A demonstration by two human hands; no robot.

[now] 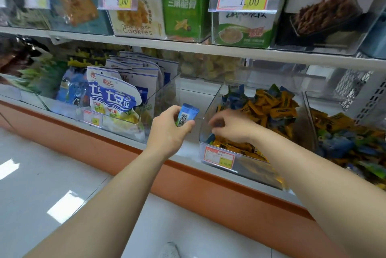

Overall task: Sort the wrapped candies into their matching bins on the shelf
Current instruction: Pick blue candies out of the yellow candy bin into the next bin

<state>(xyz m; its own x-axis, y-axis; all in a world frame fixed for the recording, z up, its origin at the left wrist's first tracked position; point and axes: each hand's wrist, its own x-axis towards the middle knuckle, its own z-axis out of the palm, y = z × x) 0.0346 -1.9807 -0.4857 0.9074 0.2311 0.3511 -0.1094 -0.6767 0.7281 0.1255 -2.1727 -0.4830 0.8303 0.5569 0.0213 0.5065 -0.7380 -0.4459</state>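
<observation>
- My left grip [170,130] is clamped on a blue candy [187,115], thumb on one side and fingertips on the other. It hangs over the bare strip of shelf [189,99], just left of the clear bin [208,111].
- I hold the wrapper barcode towards me and clear of the bin. I judge this is because blue does not belong with the heap I am sorting, so I keep it apart rather than drop it back.
- My right grip [231,127] reaches over the bin's front wall, fingers curled down into the candies near the front left corner. The fingertips are blurred, so I cannot tell whether they have closed on a wrapper or are only raking.
- The bin holds mostly orange candies [277,107], with blue ones [236,96] bunched at the back left. One more blue edge shows just under my right fingers, which is probably what I am after.
- A price label [219,157] is fixed to the bin's front. Its text is too small to read, so I go by colour.
- Further right lies a mixed pile of blue and green candies [342,145]. That is likely where my blue piece goes, but I cannot be certain.
- Snack bags [117,99] stand in the bin to the left, well away from this job.
- Sorting seems far from done, since both piles are visibly mixed.
</observation>
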